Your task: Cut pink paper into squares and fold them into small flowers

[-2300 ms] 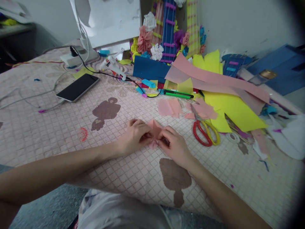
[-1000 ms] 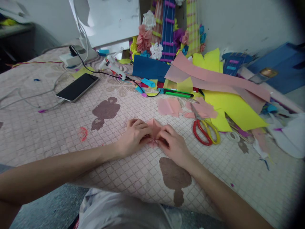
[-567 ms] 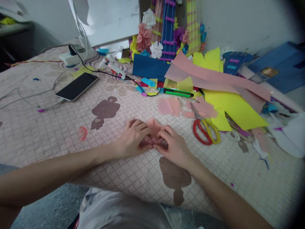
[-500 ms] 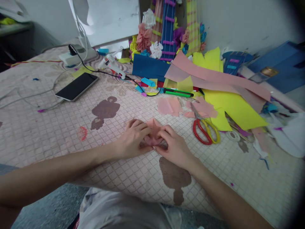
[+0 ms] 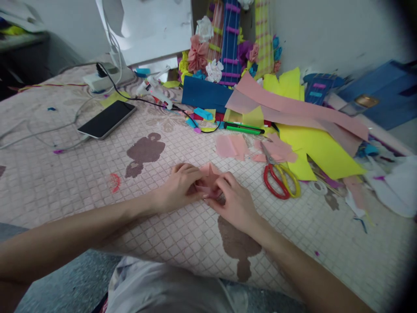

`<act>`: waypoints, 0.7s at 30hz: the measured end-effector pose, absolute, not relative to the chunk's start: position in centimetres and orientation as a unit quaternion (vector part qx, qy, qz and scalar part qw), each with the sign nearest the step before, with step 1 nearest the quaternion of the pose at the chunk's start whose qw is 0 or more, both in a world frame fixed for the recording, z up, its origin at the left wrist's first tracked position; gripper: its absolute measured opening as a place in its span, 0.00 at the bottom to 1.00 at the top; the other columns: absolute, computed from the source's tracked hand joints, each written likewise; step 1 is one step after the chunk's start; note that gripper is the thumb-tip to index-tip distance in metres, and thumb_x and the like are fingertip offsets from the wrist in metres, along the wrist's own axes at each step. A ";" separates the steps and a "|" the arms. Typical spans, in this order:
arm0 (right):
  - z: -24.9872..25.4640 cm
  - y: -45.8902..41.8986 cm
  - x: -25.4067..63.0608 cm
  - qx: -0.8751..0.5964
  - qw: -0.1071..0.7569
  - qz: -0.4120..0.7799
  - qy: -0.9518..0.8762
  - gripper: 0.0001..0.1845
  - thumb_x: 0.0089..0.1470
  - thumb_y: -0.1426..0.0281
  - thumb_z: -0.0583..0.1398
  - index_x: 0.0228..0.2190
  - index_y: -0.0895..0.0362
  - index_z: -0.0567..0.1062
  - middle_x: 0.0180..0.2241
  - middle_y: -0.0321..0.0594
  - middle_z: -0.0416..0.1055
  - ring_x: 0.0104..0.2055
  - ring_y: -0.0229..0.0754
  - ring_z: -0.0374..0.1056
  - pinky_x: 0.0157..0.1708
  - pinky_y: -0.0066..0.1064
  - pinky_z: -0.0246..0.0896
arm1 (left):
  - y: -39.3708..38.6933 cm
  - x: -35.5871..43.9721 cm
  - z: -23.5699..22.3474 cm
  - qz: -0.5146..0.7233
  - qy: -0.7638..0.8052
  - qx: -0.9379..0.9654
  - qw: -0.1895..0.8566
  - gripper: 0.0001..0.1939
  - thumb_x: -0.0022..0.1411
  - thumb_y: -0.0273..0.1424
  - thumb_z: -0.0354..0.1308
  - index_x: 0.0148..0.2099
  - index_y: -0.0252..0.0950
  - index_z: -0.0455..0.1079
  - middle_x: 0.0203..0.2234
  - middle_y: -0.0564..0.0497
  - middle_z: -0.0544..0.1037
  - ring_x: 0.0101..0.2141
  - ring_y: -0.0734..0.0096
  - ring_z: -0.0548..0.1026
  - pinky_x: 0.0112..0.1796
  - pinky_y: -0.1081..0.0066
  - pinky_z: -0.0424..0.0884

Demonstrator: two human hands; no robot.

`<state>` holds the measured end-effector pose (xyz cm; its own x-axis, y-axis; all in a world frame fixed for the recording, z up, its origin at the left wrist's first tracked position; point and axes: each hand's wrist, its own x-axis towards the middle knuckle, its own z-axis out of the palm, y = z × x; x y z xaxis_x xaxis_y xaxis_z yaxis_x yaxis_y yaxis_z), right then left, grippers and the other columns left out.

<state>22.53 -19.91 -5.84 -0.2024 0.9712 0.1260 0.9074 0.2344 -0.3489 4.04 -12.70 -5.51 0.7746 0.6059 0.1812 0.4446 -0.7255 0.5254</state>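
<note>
Between my two hands is a small piece of pink paper (image 5: 209,171), creased and partly folded, held just above or against the table. My left hand (image 5: 182,184) pinches its left side with curled fingers. From the right, my right hand (image 5: 235,198) grips the near and right edge between thumb and fingers. My fingers cover much of the paper's lower part. Several loose pink paper pieces (image 5: 231,146) lie beyond my right hand. Scissors (image 5: 276,180) with one red and one yellow handle rest to its right.
A phone (image 5: 107,119) on a cable lies at left, near a white glue gun (image 5: 156,93) and a power strip (image 5: 107,78). A green cutter knife (image 5: 244,128), yellow sheets (image 5: 322,150) and a long pink strip (image 5: 302,106) lie behind. Paper-decorated guitars (image 5: 230,43) stand at the back.
My right thumb and fingers have shifted slightly left along the paper's near edge, and the left fingers have eased a little. The view has moved slightly.
</note>
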 end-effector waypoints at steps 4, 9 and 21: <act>-5.9 -20.0 22.6 -0.612 0.164 0.094 -0.768 0.13 0.51 0.60 0.60 0.34 0.54 0.65 0.38 0.39 0.64 0.34 0.40 0.66 0.25 0.30 0.57 | -12.7 3.5 -6.0 0.235 0.360 0.891 0.149 0.14 0.58 0.28 0.56 0.47 0.35 0.65 0.43 0.45 0.70 0.46 0.59 0.66 0.45 0.57 0.60; -5.9 -20.0 22.6 -0.616 0.179 0.105 -0.760 0.18 0.51 0.59 0.60 0.40 0.54 0.64 0.40 0.41 0.64 0.36 0.43 0.67 0.25 0.32 0.59 | -13.2 3.1 -5.7 0.311 0.292 0.897 0.118 0.12 0.61 0.23 0.52 0.48 0.37 0.63 0.45 0.45 0.69 0.47 0.62 0.66 0.47 0.57 0.63; -5.4 -19.7 24.2 -0.613 0.204 0.164 -0.745 0.16 0.52 0.70 0.59 0.43 0.52 0.64 0.41 0.40 0.61 0.39 0.42 0.67 0.31 0.34 0.65 | -14.2 4.8 -5.8 0.215 0.168 0.898 0.346 0.10 0.67 0.27 0.45 0.48 0.33 0.63 0.40 0.44 0.71 0.42 0.67 0.69 0.44 0.64 0.70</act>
<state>24.24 -19.66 -5.38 -0.1642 0.9810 0.1034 0.8469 0.1939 -0.4952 4.82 -14.20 -5.80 0.8507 0.4505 0.2708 0.1527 -0.7048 0.6928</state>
